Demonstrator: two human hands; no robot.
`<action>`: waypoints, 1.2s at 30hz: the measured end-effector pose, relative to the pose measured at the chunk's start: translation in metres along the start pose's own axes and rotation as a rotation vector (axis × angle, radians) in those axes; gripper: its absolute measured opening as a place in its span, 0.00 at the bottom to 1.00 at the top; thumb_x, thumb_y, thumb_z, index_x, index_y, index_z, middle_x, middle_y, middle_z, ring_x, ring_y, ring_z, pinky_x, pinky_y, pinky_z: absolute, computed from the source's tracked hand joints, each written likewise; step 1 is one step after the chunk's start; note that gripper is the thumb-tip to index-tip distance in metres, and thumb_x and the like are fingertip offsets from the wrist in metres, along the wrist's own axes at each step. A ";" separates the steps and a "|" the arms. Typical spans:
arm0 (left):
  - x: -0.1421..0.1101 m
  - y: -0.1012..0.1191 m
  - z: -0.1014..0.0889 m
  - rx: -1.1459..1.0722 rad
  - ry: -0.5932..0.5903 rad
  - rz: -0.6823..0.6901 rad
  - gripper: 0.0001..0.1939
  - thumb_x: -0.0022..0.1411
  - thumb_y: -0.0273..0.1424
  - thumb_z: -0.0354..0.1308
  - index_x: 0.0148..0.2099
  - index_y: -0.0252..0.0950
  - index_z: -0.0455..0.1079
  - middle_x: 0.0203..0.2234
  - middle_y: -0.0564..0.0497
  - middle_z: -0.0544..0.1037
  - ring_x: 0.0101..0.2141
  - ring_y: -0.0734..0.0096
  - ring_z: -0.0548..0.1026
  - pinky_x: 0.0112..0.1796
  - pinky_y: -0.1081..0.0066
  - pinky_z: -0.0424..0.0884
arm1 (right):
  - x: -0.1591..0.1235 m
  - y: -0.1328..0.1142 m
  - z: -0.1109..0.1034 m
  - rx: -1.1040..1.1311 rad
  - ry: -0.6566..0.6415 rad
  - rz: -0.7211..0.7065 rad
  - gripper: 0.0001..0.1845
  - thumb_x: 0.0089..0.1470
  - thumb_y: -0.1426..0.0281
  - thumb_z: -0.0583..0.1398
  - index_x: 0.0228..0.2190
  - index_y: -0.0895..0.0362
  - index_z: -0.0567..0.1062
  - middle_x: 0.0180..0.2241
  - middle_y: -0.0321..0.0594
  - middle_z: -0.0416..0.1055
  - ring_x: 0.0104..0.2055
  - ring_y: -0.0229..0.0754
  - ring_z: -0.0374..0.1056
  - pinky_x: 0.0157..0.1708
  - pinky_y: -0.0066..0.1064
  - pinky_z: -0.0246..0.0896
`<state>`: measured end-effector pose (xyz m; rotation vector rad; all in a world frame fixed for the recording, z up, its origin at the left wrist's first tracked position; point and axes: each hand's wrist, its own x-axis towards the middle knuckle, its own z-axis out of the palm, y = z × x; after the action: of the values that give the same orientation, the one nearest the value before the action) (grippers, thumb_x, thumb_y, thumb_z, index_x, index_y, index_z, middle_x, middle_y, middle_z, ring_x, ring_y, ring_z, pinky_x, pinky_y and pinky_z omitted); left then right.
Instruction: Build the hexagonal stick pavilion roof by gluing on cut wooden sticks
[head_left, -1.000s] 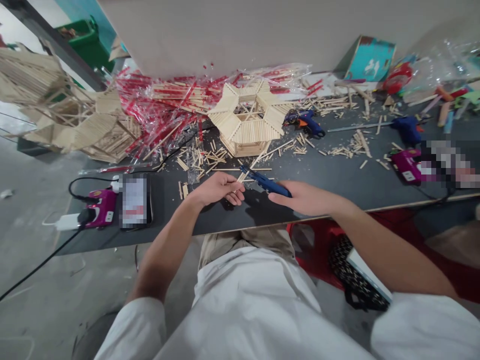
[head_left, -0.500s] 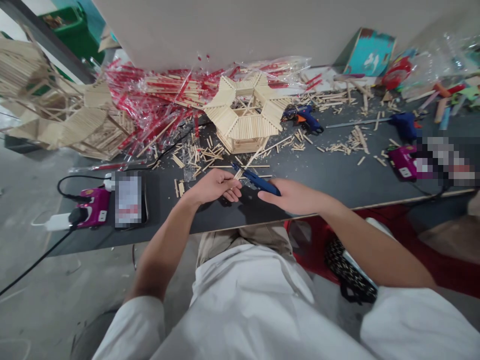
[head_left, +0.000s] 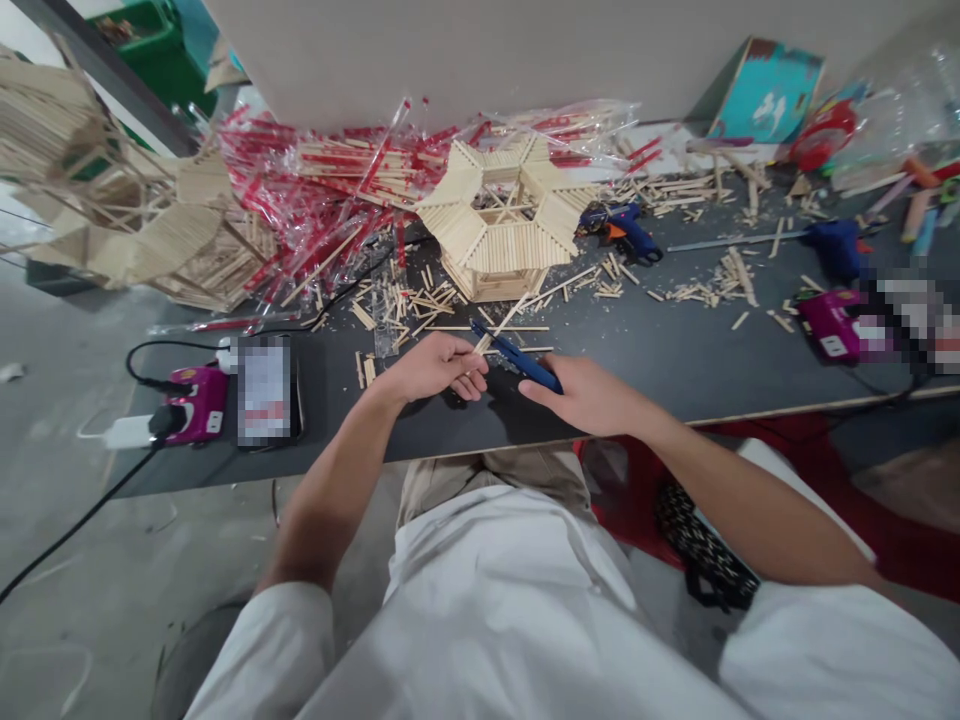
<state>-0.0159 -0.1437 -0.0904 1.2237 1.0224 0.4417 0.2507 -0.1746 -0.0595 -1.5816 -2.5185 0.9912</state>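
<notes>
My left hand (head_left: 442, 368) pinches thin wooden sticks (head_left: 484, 342) between thumb and fingers, above the front of the dark table. Closed around the handles of blue pliers or cutters (head_left: 525, 365), my right hand (head_left: 581, 395) holds the tool with its jaws pointing left, close to the sticks. Whether the jaws touch them I cannot tell. Just beyond my hands stands a six-sided model built from sticks (head_left: 510, 245), with a flared, star-like roof and an open middle. Short cut pieces (head_left: 431, 300) lie scattered at its left foot.
Red-and-clear wrappers with sticks (head_left: 337, 160) pile up behind. A larger stick model (head_left: 135, 240) stands left. A phone (head_left: 264, 395) and purple power block (head_left: 196, 405) lie front left. Blue glue guns (head_left: 630, 235) and a second purple block (head_left: 836, 330) are on the right.
The view has shifted slightly, so the table things appear a little farther right. The tool's jaws look more closed or turned than before. Both hands keep their holds.
</notes>
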 end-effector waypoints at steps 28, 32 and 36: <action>0.009 -0.011 -0.018 0.250 0.472 0.417 0.15 0.76 0.39 0.57 0.42 0.34 0.77 0.34 0.45 0.85 0.30 0.71 0.83 0.30 0.74 0.78 | -0.057 0.078 0.007 -0.499 0.434 0.289 0.33 0.70 0.44 0.54 0.52 0.62 0.74 0.45 0.58 0.78 0.47 0.62 0.74 0.44 0.42 0.63; 0.012 -0.015 -0.015 0.446 0.492 0.489 0.15 0.78 0.38 0.53 0.44 0.36 0.77 0.35 0.48 0.86 0.32 0.71 0.83 0.36 0.72 0.78 | -0.064 0.121 0.013 -0.588 0.577 0.361 0.44 0.69 0.43 0.54 0.63 0.70 0.70 0.53 0.68 0.74 0.57 0.69 0.69 0.56 0.51 0.62; 0.013 -0.018 -0.015 0.519 0.486 0.474 0.15 0.79 0.38 0.51 0.46 0.36 0.76 0.36 0.47 0.86 0.35 0.69 0.84 0.39 0.71 0.77 | -0.063 0.138 0.020 -0.538 0.626 0.371 0.47 0.69 0.44 0.54 0.69 0.72 0.63 0.63 0.71 0.66 0.66 0.72 0.61 0.65 0.56 0.55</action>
<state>-0.0254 -0.1316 -0.1120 1.8970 1.3039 0.9126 0.3869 -0.1950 -0.1263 -2.1036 -2.1609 -0.2316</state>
